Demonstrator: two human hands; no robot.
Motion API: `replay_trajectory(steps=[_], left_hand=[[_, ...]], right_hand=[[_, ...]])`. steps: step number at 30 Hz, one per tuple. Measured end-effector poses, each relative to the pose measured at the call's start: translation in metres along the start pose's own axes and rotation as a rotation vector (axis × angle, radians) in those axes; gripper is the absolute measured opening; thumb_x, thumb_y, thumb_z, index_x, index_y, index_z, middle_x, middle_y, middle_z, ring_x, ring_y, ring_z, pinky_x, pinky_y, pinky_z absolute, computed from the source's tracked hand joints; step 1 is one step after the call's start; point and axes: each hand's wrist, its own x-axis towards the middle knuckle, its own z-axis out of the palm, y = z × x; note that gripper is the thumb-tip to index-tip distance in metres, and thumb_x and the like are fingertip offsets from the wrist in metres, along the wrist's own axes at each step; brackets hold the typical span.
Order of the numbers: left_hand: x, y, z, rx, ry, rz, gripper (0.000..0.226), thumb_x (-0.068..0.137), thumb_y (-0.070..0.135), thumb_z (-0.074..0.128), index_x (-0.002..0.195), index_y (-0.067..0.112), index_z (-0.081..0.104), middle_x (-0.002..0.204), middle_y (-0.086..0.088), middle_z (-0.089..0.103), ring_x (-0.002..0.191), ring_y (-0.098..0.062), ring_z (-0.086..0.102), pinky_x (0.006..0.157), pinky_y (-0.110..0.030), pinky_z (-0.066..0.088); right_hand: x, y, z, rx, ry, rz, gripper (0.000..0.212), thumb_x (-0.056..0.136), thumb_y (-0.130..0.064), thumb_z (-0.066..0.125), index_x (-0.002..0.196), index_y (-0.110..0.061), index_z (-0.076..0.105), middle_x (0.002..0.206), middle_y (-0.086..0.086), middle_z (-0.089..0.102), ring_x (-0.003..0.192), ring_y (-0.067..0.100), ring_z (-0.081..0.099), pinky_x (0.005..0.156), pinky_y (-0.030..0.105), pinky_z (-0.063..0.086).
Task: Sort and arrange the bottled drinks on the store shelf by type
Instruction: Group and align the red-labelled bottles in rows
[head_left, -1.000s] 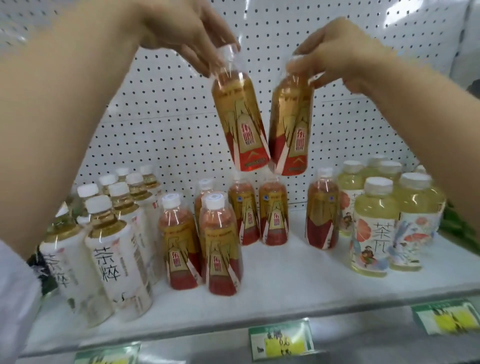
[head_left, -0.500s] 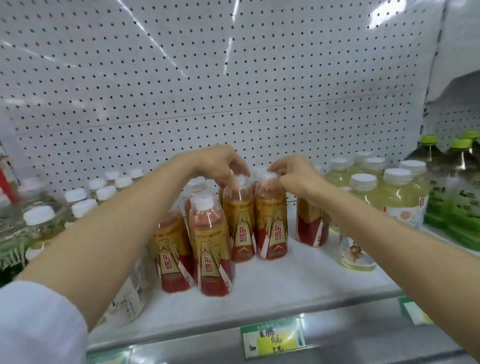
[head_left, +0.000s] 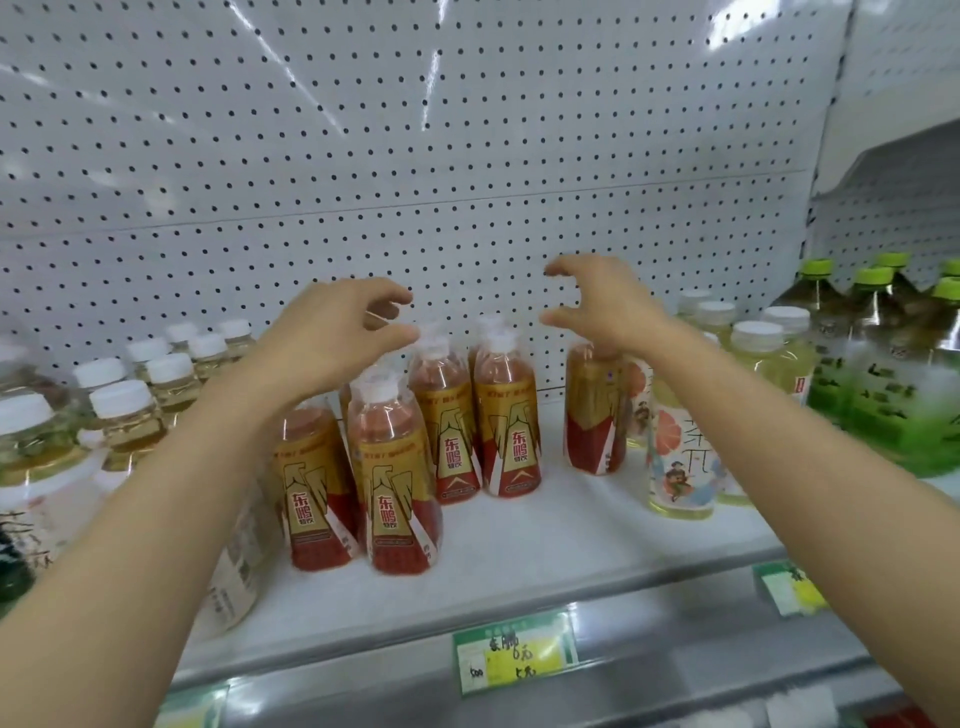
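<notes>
Both hands, left hand (head_left: 332, 332) and right hand (head_left: 602, 306), hover empty, fingers apart, above the red energy-drink bottles (head_left: 475, 415). Placement looks complete. Next probably calls for gripping the stray bottle (head_left: 595, 415) beside the tea.

Two bare forearms and two hands are all that shows of the person. Both forearms are uncovered from the frame's lower edge to the wrist — no sleeve, cuff, watch, strap or glove shows on either. The left hand (head_left: 332, 332), just left of the red-and-gold bottles (head_left: 475, 415), carries no ring or band on its fingers (head_left: 387, 296). The right hand (head_left: 605, 306), just right of those bottles, is likewise unadorned — plain fingers, nothing at the wrist. The nails are too blurred to tell any polish or marking.
</notes>
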Motion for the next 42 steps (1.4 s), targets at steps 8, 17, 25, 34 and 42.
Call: replay_trajectory(steps=[8, 17, 25, 34, 42], left_hand=[[-0.042, 0.013, 0.006, 0.175, -0.225, -0.154, 0.061, 0.081, 0.048, 0.076, 0.135, 0.035, 0.053, 0.13, 0.007, 0.058, 0.104, -0.015, 0.052, 0.084, -0.032, 0.04], [-0.043, 0.021, 0.024, -0.046, -0.166, -0.138, 0.047, 0.074, 0.032, 0.086, 0.109, 0.05, 0.06, 0.109, 0.004, 0.06, 0.096, -0.019, 0.058, 0.078, -0.032, 0.048], [-0.061, 0.017, 0.064, -0.04, 0.056, -0.185, 0.1, 0.077, 0.049, 0.08, 0.156, 0.036, 0.02, 0.151, -0.001, 0.048, 0.129, -0.024, 0.055, 0.102, -0.048, 0.049], [-0.096, -0.008, 0.144, -0.231, 0.121, -0.404, 0.075, 0.078, 0.045, 0.08, 0.137, 0.015, 0.044, 0.127, -0.002, 0.064, 0.117, -0.024, 0.061, 0.099, -0.045, 0.051], [-0.094, -0.005, 0.162, -0.168, 0.219, -0.395, 0.074, 0.085, 0.043, 0.075, 0.142, 0.012, 0.039, 0.133, -0.008, 0.05, 0.117, -0.028, 0.057, 0.097, -0.047, 0.051]], right_hand=[[0.001, 0.009, -0.012, -0.169, -0.349, 0.231, 0.061, 0.091, -0.023, 0.07, 0.143, -0.006, 0.045, 0.125, 0.012, 0.059, 0.097, 0.028, 0.062, 0.075, 0.036, 0.058], [-0.025, -0.011, -0.031, -0.119, -0.361, 0.227, 0.046, 0.082, -0.028, 0.08, 0.113, 0.003, 0.065, 0.086, 0.013, 0.069, 0.07, 0.027, 0.071, 0.054, 0.032, 0.059], [-0.074, -0.011, -0.014, -0.037, -0.095, 0.132, 0.08, 0.073, -0.064, 0.072, 0.137, -0.019, 0.052, 0.115, -0.002, 0.065, 0.098, 0.017, 0.062, 0.08, 0.035, 0.053], [-0.138, 0.006, 0.072, 0.42, -0.013, 0.339, 0.083, 0.07, -0.03, 0.087, 0.139, -0.021, 0.042, 0.128, -0.001, 0.062, 0.117, 0.02, 0.059, 0.097, 0.04, 0.05], [-0.135, -0.018, 0.112, 0.332, 0.128, 0.243, 0.089, 0.067, -0.056, 0.083, 0.138, -0.022, 0.042, 0.124, -0.001, 0.066, 0.11, 0.019, 0.064, 0.086, 0.039, 0.055]])
